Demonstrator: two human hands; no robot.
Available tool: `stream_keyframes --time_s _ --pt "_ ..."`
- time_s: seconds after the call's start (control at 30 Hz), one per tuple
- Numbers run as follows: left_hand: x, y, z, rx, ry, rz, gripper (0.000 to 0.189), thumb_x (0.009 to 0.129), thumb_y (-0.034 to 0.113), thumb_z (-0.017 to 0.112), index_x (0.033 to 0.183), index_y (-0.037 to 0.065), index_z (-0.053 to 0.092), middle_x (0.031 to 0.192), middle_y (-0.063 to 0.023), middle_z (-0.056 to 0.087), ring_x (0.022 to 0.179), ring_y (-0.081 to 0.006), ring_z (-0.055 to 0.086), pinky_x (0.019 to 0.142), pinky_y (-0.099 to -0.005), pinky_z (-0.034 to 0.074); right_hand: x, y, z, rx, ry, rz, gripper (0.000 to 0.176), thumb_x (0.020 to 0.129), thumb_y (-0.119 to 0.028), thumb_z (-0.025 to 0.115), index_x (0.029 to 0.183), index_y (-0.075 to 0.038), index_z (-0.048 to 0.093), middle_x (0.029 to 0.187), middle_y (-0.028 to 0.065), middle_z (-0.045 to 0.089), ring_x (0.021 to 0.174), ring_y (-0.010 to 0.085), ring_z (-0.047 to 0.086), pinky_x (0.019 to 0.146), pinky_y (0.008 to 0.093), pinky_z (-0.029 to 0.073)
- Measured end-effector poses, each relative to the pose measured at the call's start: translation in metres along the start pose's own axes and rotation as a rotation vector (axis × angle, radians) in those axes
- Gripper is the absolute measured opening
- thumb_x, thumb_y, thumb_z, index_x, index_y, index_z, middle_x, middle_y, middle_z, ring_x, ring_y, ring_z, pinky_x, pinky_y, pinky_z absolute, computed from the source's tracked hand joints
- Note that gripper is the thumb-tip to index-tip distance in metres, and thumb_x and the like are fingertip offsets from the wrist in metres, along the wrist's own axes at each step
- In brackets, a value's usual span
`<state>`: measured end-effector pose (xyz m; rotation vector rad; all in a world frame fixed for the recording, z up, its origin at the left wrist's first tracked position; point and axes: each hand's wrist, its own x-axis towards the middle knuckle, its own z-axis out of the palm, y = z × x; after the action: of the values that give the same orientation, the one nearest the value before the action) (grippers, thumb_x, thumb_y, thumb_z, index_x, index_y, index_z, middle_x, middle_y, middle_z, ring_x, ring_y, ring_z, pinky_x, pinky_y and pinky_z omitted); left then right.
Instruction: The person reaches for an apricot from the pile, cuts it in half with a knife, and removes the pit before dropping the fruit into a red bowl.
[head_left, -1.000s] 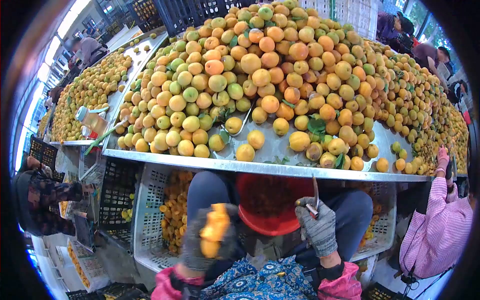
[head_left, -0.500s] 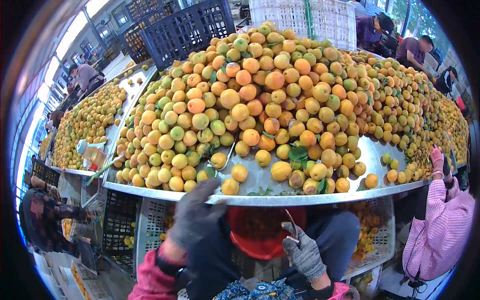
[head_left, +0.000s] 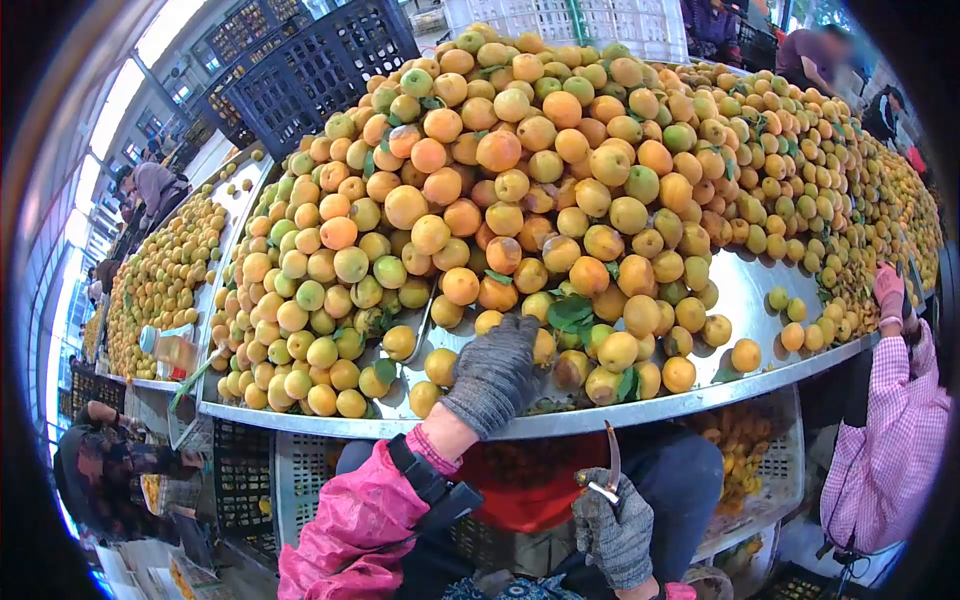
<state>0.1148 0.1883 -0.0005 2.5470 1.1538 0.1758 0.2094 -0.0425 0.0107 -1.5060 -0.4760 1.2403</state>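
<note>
My left hand (head_left: pixel 497 370), in a dark grey knit glove, reaches over the metal tray's front edge into the fruit. Its fingers bend around a yellow apricot (head_left: pixel 544 348), though the fingertips are partly hidden. In front of my lap, my right hand (head_left: pixel 615 530), in a grey glove, is closed on a small knife with a curved blade (head_left: pixel 613 455) pointing up. Apricots (head_left: pixel 500 150), yellow, orange and greenish, form a large heap on the tray (head_left: pixel 640 412). Green leaves (head_left: pixel 571 315) lie among them.
Below the tray edge, a red tub (head_left: pixel 520 490) sits between my knees. A crate of fruit pieces (head_left: pixel 740 450) stands at the right. Dark crates (head_left: pixel 320 75) and a white crate (head_left: pixel 570 22) are behind the heap. A co-worker in a pink checked sleeve (head_left: pixel 880 420) works at right.
My left hand has moved from over my lap, forward and right, onto the apricots at the tray's front. The right hand still holds the knife, slightly lower. The camera view has shifted.
</note>
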Motion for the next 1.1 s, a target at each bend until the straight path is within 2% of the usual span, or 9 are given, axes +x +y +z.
stream_keyframes --time_s 0.17,0.3,0.4,0.5,0.57,0.8,0.87,0.93,1.1 --pt "-0.001 -0.005 0.004 -0.063 -0.106 -0.054 0.06 0.076 0.03 0.072 0.123 0.0 0.05 0.109 -0.0235 0.06 0.093 -0.0372 0.063 0.079 -0.0453 0.051 -0.002 -0.002 0.005 0.099 -0.073 0.037 0.03 0.095 -0.026 0.058 0.116 -0.004 0.057 0.07 0.0002 0.058 0.052 0.0049 0.051 0.045 0.0214 0.043" --pt "-0.027 -0.018 0.004 -0.379 0.044 -0.138 0.06 0.078 0.03 0.072 0.124 -0.001 0.05 0.108 -0.0189 0.063 0.093 -0.0284 0.065 0.079 -0.0387 0.053 -0.006 -0.003 0.005 0.178 -0.128 -0.017 0.034 0.096 -0.03 0.055 0.118 -0.004 0.055 0.07 0.0001 0.058 0.052 0.0064 0.052 0.045 0.0224 0.043" --pt "-0.071 0.001 -0.034 -1.281 0.05 -0.33 0.049 0.08 0.022 0.074 0.119 0.0 0.054 0.096 -0.0075 0.064 0.086 -0.015 0.061 0.073 -0.0295 0.053 -0.013 -0.003 0.013 0.11 -0.126 -0.082 0.034 0.097 -0.032 0.054 0.116 -0.004 0.056 0.073 0.0003 0.058 0.056 0.0078 0.054 0.049 0.0232 0.045" --pt "-0.111 0.011 -0.021 -1.74 0.106 -0.194 0.054 0.082 0.026 0.073 0.123 -0.001 0.051 0.105 -0.0083 0.062 0.091 -0.0148 0.061 0.081 -0.0298 0.052 -0.023 -0.002 0.03 -0.019 -0.104 -0.207 0.039 0.095 -0.04 0.055 0.114 -0.005 0.056 0.07 0.0008 0.059 0.055 0.0072 0.053 0.048 0.0234 0.042" --pt "-0.134 0.026 -0.009 -1.77 0.161 -0.221 0.053 0.084 0.027 0.071 0.124 -0.001 0.05 0.106 -0.0084 0.062 0.094 -0.0154 0.061 0.083 -0.0304 0.052 -0.029 0.0 0.04 -0.065 -0.088 -0.261 0.045 0.093 -0.047 0.055 0.112 -0.006 0.057 0.067 0.0016 0.059 0.051 0.0059 0.051 0.044 0.0229 0.039" --pt "-0.186 0.074 -0.003 -2.166 0.198 -0.395 0.045 0.092 0.029 0.061 0.125 0.001 0.05 0.113 -0.0108 0.061 0.103 -0.0198 0.06 0.093 -0.035 0.048 -0.044 0.012 0.049 -0.494 0.004 -0.532 0.032 0.097 -0.032 0.051 0.105 -0.002 0.059 0.074 0.012 0.065 0.064 0.0219 0.065 0.059 0.0329 0.05" --pt "-0.192 0.078 -0.002 -2.346 0.181 -0.434 0.046 0.092 0.03 0.061 0.126 0.001 0.05 0.113 -0.0114 0.061 0.103 -0.0204 0.06 0.093 -0.0356 0.048 -0.05 0.01 0.048 -0.439 -0.07 -0.465 0.034 0.095 -0.024 0.053 0.12 -0.001 0.055 0.087 0.0178 0.068 0.079 0.0324 0.069 0.066 0.0374 0.054" --pt "-0.197 0.08 -0.005 -2.193 0.204 -0.332 0.062 0.089 0.045 0.06 0.13 0.0 0.047 0.116 -0.014 0.06 0.108 -0.0247 0.058 0.097 -0.0395 0.046 -0.053 0.014 0.045 -0.483 -0.078 -0.495 0.037 0.096 -0.025 0.053 0.123 -0.001 0.054 0.088 0.0173 0.068 0.08 0.0318 0.069 0.067 0.0372 0.054" --pt "-0.204 0.092 -0.008 -2.226 0.214 -0.302 0.057 0.088 0.035 0.066 0.129 0.0 0.048 0.115 -0.0115 0.06 0.105 -0.0217 0.059 0.095 -0.0358 0.047 -0.057 0.021 0.044 -0.484 -0.093 -0.587 0.045 0.095 -0.028 0.053 0.13 0.001 0.049 0.091 0.0166 0.069 0.082 0.0311 0.07 0.067 0.0368 0.054"
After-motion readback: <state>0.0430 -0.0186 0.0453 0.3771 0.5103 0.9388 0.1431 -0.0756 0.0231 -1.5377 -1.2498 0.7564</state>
